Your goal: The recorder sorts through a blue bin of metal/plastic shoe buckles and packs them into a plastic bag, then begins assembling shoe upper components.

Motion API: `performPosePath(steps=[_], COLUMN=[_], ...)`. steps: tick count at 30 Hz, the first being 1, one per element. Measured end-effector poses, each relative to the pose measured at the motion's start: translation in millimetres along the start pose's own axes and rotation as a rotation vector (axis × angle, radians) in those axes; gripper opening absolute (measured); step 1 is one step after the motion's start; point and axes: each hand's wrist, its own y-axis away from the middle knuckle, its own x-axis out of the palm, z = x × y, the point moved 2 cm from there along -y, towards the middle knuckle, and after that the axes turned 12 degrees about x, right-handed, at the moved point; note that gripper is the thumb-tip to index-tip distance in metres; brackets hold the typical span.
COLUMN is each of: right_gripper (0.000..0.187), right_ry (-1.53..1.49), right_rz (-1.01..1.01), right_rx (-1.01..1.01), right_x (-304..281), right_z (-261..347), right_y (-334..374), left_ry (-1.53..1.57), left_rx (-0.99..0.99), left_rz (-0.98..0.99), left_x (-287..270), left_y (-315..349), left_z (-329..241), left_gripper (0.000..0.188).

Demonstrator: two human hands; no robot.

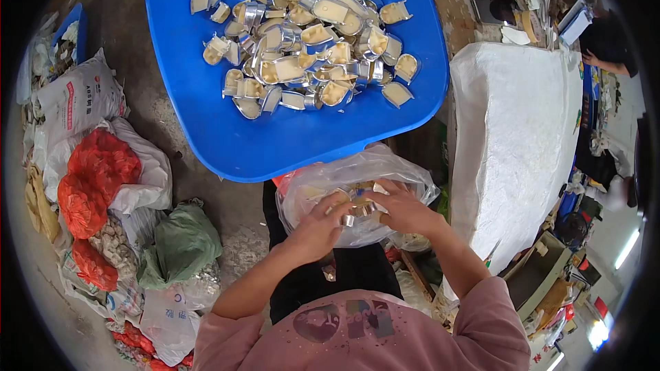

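Note:
Both hands are over a clear plastic bag (309, 185) that stands open between my knees. My left hand (317, 228) is closed, with a small cream-and-silver plastic part (348, 220) at its fingertips. From the right, my right hand (409, 211) curls its fingers toward the left ones, against more of these parts; how firmly it grips them is hard to see. Further parts show inside the bag under my fingers. Just beyond the bag, a large blue tub (227, 158) holds a heap of the same cream parts (330, 10) with shiny silver edges.
White sacks (82, 96), red bags (100, 172) and a green bag (180, 244) crowd the floor at the left. A large white woven sack (509, 144) stands close by my right arm. Cluttered shelving and another person's arm (608, 63) are at the far right.

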Motion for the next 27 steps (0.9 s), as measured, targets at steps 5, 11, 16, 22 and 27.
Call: performPosePath(steps=[5, 11, 16, 22, 27], right_gripper=[0.045, 0.055, 0.056, 0.054, 0.052], right_ry=[-0.68, -0.039, 0.134, -0.377, -0.102], right_rz=[-0.135, -0.479, -0.389, -0.277, -0.216], right_rx=[-0.06, 0.311, 0.326, 0.2, 0.312], right_x=[-42, -43, -24, -22, -22], right_z=[-20, -61, -75, -19, 19], right_y=[-37, -137, -163, -148, -164], left_ry=[0.26, -0.346, -0.486, -0.376, -0.387], left_rx=[-0.12, -0.38, -0.635, -0.699, -0.4], left_rz=[-0.415, -0.58, -0.533, -0.598, -0.736], left_x=[-78, -89, -80, -79, -69], left_y=[-31, -83, -115, -112, -117], left_z=[39, 169, 185, 174, 188], left_gripper=[0.026, 0.059, 0.061, 0.042, 0.03])
